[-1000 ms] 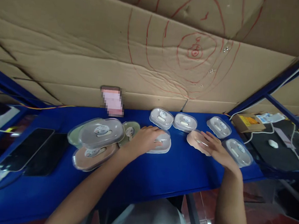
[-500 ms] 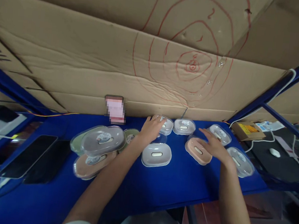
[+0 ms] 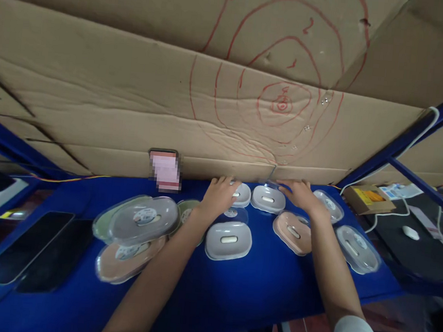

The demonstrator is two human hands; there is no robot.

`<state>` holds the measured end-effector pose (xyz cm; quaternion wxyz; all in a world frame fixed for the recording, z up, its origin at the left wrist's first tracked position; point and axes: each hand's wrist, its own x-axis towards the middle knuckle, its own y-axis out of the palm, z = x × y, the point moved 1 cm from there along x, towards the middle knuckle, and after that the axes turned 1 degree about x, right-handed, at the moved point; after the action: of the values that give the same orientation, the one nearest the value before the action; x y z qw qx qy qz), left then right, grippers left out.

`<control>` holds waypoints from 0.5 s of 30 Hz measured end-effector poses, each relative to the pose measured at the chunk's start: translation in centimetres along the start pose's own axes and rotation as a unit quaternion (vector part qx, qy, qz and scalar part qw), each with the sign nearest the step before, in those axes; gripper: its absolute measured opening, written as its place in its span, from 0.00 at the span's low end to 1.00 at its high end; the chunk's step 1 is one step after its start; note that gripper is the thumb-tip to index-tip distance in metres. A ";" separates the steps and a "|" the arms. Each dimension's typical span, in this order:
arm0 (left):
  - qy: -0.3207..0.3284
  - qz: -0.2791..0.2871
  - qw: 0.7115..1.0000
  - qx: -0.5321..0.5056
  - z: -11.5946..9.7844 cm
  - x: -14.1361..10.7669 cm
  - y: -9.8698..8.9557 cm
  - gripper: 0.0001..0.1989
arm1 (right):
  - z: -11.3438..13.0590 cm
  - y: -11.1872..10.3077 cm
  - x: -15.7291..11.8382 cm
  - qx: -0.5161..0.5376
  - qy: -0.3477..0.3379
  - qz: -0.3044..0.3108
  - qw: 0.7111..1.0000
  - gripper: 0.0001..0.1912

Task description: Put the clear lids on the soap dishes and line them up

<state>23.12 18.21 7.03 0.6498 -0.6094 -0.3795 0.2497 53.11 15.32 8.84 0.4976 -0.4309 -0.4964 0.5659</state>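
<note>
My left hand [image 3: 221, 196] is at the left side of a grey oval dish [image 3: 243, 195], fingers bent together; whatever they grip is hidden. My right hand [image 3: 301, 194] reaches the back right of another grey dish [image 3: 268, 200], its fingertips on the edge of a clear lid [image 3: 268, 184] tilted behind that dish. Nearer me stand an uncovered grey dish [image 3: 229, 240] and a peach dish [image 3: 292, 232]. Between the left-hand dish and the near grey one lies a clear lid with a round label [image 3: 236, 215].
Several lidded green, grey and peach dishes [image 3: 145, 221] overlap at left, beside dark flat devices [image 3: 28, 247]. Two lidded dishes [image 3: 357, 250] stand at right. A phone [image 3: 164, 170] leans on the cardboard wall [image 3: 123, 131]. Farther right are a small box [image 3: 369, 199] and a white mouse [image 3: 410, 232].
My right hand has moved back and left, from above the peach dish to the back grey dish, whose labelled lid is now off its top. My left hand's fingers have drawn together. The view has shifted slightly.
</note>
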 end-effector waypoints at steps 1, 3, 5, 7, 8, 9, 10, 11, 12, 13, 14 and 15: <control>-0.002 0.002 1.000 0.001 0.0 0.1 0.1 0.19 | 0.5 -0.2 -0.2 -0.006 0.001 0.001 1.000 0.20; 0.014 0.010 1.000 -0.001 -0.4 0.3 0.3 0.12 | 2.0 0.2 -0.5 -0.014 -0.004 0.022 1.000 0.18; 0.043 0.021 0.999 -0.005 -1.2 0.4 0.5 0.11 | 3.9 1.4 -0.8 -0.023 -0.009 0.058 0.998 0.17; 0.063 0.034 0.997 -0.007 -2.2 0.3 0.8 0.13 | 5.7 2.8 -0.9 -0.037 -0.003 0.087 0.996 0.20; 0.064 0.040 0.997 -0.005 -2.8 0.2 1.0 0.13 | 6.3 3.4 -0.9 -0.043 0.000 0.096 0.994 0.20; 0.059 0.045 0.997 -0.001 -3.3 0.1 1.3 0.14 | 6.8 3.8 -0.8 -0.048 0.000 0.103 0.994 0.18; 0.050 0.050 0.998 0.004 -3.8 0.0 1.6 0.14 | 6.9 4.0 -0.7 -0.049 -0.004 0.107 0.993 0.17; 0.042 0.054 0.998 0.010 -4.2 -0.1 1.9 0.15 | 6.9 4.1 -0.6 -0.048 -0.011 0.110 0.993 0.16; 0.036 0.058 0.998 0.014 -4.5 -0.2 2.1 0.15 | 6.7 3.9 -0.5 -0.044 -0.021 0.111 0.993 0.15; 0.033 0.061 0.997 0.018 -4.6 -0.2 2.2 0.16 | 6.3 3.7 -0.3 -0.039 -0.032 0.110 0.993 0.15; 0.033 0.064 0.997 0.020 -4.7 -0.2 2.3 0.16 | 5.9 3.3 -0.2 -0.035 -0.041 0.106 0.993 0.16; 0.034 0.064 0.997 0.022 -4.7 -0.1 2.3 0.15 | 5.5 2.7 -0.1 -0.032 -0.047 0.098 0.994 0.16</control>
<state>27.13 15.56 4.89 0.6582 -0.6265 -0.3114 0.2782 47.31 14.49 6.88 0.4020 -0.4659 -0.4923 0.6155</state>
